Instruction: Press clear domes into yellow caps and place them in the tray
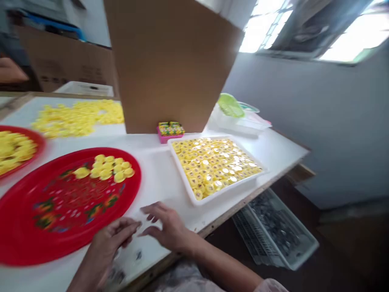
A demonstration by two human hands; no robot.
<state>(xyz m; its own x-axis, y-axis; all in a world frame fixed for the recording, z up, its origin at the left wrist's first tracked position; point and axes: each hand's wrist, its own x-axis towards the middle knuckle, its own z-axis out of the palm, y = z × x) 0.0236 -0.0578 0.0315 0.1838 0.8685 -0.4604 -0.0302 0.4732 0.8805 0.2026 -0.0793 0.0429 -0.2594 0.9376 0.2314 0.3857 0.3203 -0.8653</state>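
Observation:
My left hand [114,237] is closed in a pinch over the white table, beside the red tray's near edge. Whatever is between its fingertips is too small and blurred to name. Facing it, my right hand [167,227] has thumb and fingers apart, with nothing seen in them. Small dark pieces [139,255] lie on the table by my left wrist. The round red tray [18,227], with a flower print, bears several yellow round pieces [105,167] on its far side. To the right, a white rectangular tray [185,174] is filled with yellow discs with dark centre marks [209,166].
A tall cardboard sheet [173,65] stands behind a pink box [165,139] of small patterned packs. Loose yellow pieces [75,117] and another red tray [39,142] are at left. Baskets [231,105] sit back right; a crate [282,231] stands below the table edge. Another person's arm [10,71] shows far left.

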